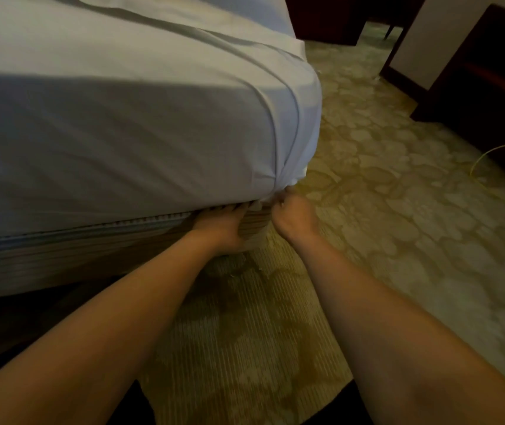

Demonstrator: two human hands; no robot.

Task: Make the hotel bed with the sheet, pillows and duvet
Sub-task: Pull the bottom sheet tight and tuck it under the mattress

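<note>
The white sheet [122,133] lay stretched over the mattress, its cloth gathered in folds at the near right corner. The left hand [217,225] reached fingers-first into the gap between the mattress and the striped bed base [61,250], while the right hand [294,213] just beside it gripped the bunched sheet at the corner. A patterned carpet [398,210] spread to the right, with dark furniture [490,87] and a yellow cable [496,151] at the far right.

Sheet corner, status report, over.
Left hand, fingers pushed under sheet edge. Right hand pinches bunched corner, not yet tucked. Nothing in the way.

patterned carpet [398,210] — floor | yellow cord [490,151] on it | dark furniture [490,96] — right
</note>
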